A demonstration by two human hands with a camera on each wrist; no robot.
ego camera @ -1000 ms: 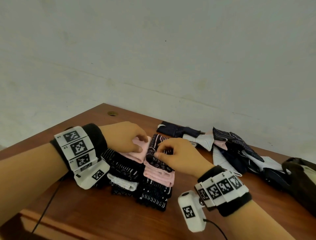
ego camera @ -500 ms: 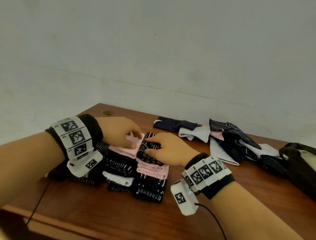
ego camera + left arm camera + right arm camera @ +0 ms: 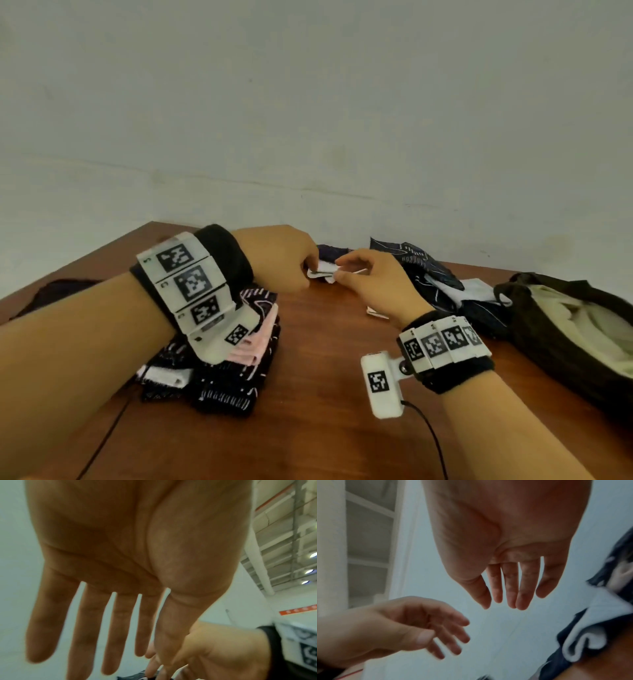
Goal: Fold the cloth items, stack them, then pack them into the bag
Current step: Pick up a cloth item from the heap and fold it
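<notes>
A stack of folded black patterned and pink cloths [image 3: 239, 359] lies on the wooden table [image 3: 325, 394], partly hidden under my left wrist. My left hand [image 3: 294, 263] and right hand [image 3: 363, 274] hover at a small white cloth [image 3: 322, 272] at the back, at the edge of a loose pile of dark and white cloths [image 3: 428, 274]. The left wrist view shows the left hand [image 3: 102, 615] with straight, spread fingers. In the right wrist view the right hand [image 3: 505, 588] has relaxed fingers and holds nothing. The dark bag [image 3: 548, 325] lies open at the right.
A dark cloth [image 3: 61, 291] lies at the table's far left edge. Thin black cables [image 3: 428, 435] trail from the wrist cameras over the table's front. A pale wall stands just behind the table. Bare wood shows between the stack and the bag.
Both hands have left the folded stack and moved back and to the right, to the white cloth at the loose pile. The stack stays where it was.
</notes>
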